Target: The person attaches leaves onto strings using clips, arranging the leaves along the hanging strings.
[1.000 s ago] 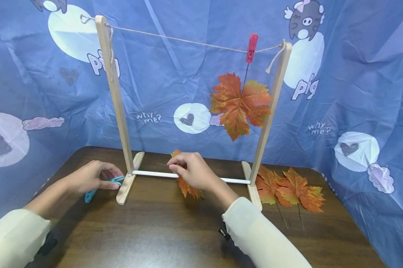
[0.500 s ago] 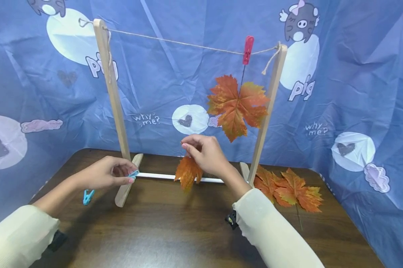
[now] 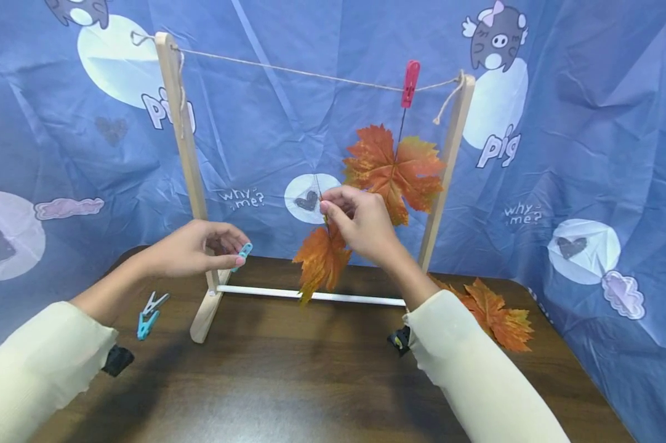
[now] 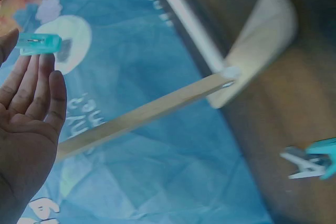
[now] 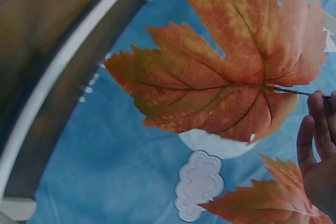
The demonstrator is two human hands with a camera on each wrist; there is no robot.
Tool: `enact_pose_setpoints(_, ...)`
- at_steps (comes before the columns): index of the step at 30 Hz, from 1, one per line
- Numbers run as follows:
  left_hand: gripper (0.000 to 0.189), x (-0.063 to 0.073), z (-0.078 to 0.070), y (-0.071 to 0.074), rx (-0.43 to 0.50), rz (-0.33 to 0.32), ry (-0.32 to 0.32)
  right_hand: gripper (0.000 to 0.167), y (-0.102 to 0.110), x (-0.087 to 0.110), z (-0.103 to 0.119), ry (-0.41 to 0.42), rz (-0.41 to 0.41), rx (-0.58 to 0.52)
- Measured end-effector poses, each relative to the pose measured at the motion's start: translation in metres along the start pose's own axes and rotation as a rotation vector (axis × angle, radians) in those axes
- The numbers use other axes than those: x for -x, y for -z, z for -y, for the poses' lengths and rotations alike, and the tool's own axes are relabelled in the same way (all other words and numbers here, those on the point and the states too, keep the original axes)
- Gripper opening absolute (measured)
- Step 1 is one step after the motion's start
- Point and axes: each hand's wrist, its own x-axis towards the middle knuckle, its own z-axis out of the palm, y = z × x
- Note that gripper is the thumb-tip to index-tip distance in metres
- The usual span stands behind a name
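Observation:
My left hand pinches a light-blue clothespin between thumb and fingers, in front of the left post. In the left wrist view the clothespin lies across the fingertips. My right hand pinches the thin stem of an orange artificial maple leaf, which hangs below the fingers, stem pointing up. The right wrist view shows this leaf spread wide, its veins clear. Above and right, another leaf hangs by its stem from a red clothespin on the twine.
Two wooden posts joined by a white rod stand on the brown table. At left lie a blue clothespin and a whitish one. More maple leaves lie at right, partly behind my right sleeve. A blue printed cloth hangs behind.
My right hand has picked up the leaf from the table and raised it. My left hand has lifted a light-blue clothespin off the table and moved right and up.

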Motion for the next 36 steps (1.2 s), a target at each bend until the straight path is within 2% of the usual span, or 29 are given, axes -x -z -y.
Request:
enact_pose_setpoints(6,0.028,-0.021,-0.027,0.026,-0.001,-0.059,-0.016,0.012,0.013,-0.011,0.009,0.001,-0.064,0.029)
enact_pose_setpoints(11,0.028,-0.04,-0.053,0.04,-0.007,-0.155,-0.022,0.014,0.023,-0.02,0.018,-0.006,-0.108,0.039)
enact_pose_setpoints(19,0.033,-0.068,-0.086,0.054,0.151,-0.282,-0.063,0.014,0.034,-0.031,0.031,-0.004,-0.173,0.026)
enact_pose_setpoints(28,0.036,-0.094,-0.125,0.07,0.127,-0.402,-0.166,0.02,0.046,-0.047,0.05,-0.075,-0.257,-0.008)
enact_pose_setpoints(36,0.037,-0.117,-0.151,0.083,0.119,-0.479,-0.254,0.021,0.054,-0.058,0.049,-0.125,-0.262,0.084)
